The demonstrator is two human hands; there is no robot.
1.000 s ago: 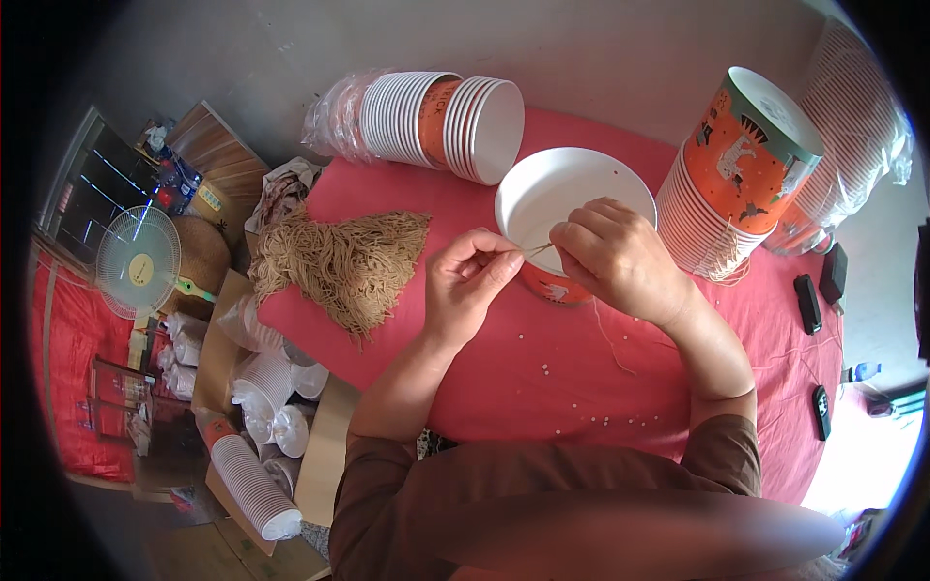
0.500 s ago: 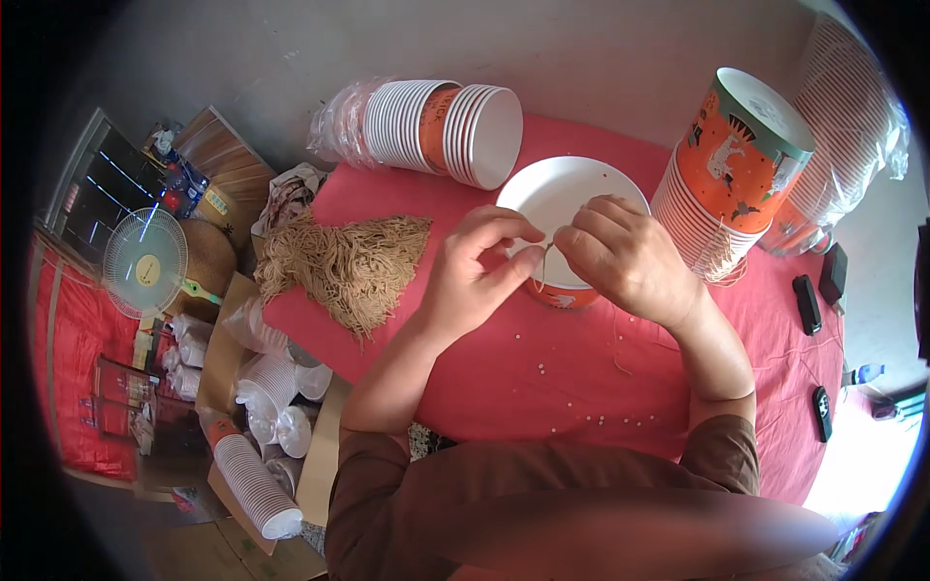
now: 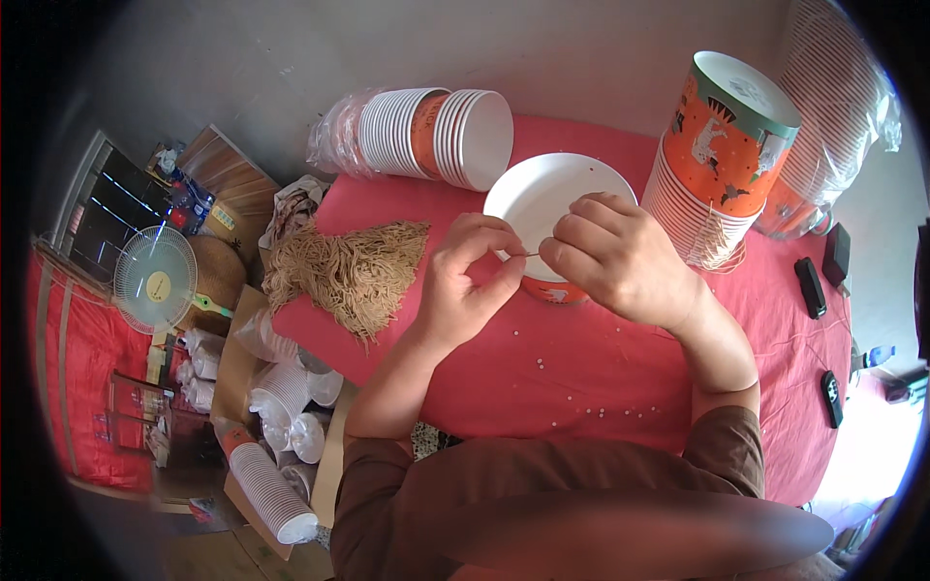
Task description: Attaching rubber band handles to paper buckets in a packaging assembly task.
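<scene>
Both hands meet above the near part of an open paper bucket [image 3: 513, 198], white inside with orange printing outside. My left hand [image 3: 472, 286] pinches one end of a thin tan cord [image 3: 530, 255] between thumb and index finger. The short visible piece runs straight across to my right hand [image 3: 617, 259], whose curled fingers close on it. The rest of the cord is hidden by the fingers. To the left lies a thick bundle of tan cords [image 3: 354, 276]. Several small white beads [image 3: 541, 364] are scattered on the red tablecloth [image 3: 504, 392] in front of the bucket.
An upside-down bucket stack [image 3: 722, 145] stands at right, with tan cords [image 3: 715, 242] at its lower edge. Another stack [image 3: 426, 136] lies on its side at the back. Black devices [image 3: 811, 288] lie far right. A carton [image 3: 237, 339] of wrapped cups sits at lower left.
The cord hung in a small loop by my right fingers; now a short piece is stretched between both hands. My left fingertips have shifted slightly. The whole view has moved a little.
</scene>
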